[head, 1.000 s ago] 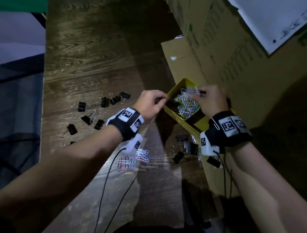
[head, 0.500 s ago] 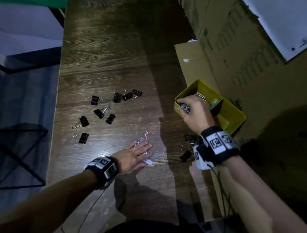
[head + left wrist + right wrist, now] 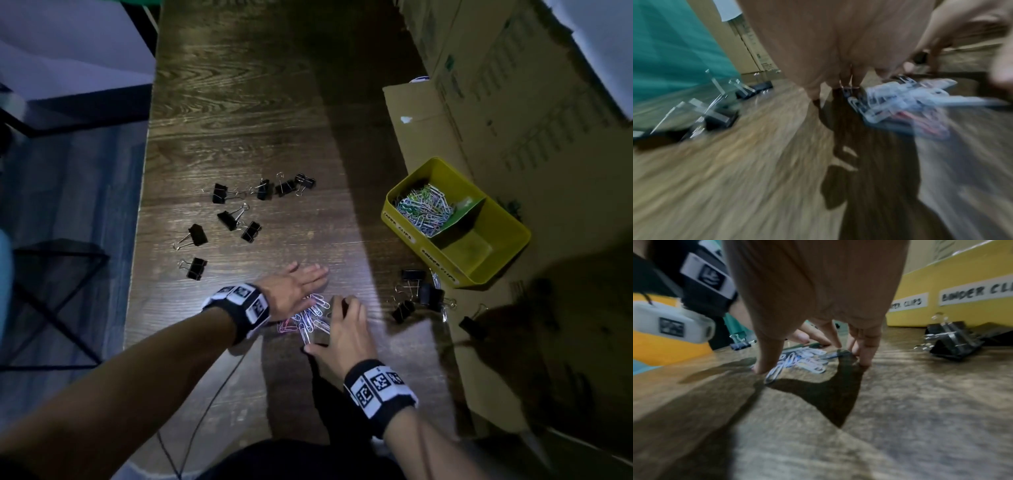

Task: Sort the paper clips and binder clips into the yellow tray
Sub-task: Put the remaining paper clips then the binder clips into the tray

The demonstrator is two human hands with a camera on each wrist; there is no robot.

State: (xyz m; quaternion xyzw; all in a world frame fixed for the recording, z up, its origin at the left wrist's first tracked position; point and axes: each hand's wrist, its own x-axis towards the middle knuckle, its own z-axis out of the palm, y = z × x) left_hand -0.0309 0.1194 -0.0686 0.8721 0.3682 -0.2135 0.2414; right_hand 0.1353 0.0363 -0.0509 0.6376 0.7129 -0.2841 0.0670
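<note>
A yellow tray sits at the right on cardboard; its far compartment holds several paper clips and its near compartment is bare. A loose pile of coloured paper clips lies on the wooden table between my hands. My left hand lies flat with straight fingers along the pile's far-left side. My right hand arches over the pile's right side. Its fingertips and thumb touch the table either side of the paper clips. The left wrist view is blurred, and the clips show beside my fingers.
Several black binder clips are scattered at the left of the table, and three more lie just before the tray. Another binder clip sits on the cardboard. Large boxes stand at the right. The table's left edge drops to the floor.
Both hands were at the tray a second ago. The left hand came down flat by the loose paper clips first. The right hand has since left the tray and landed on the pile.
</note>
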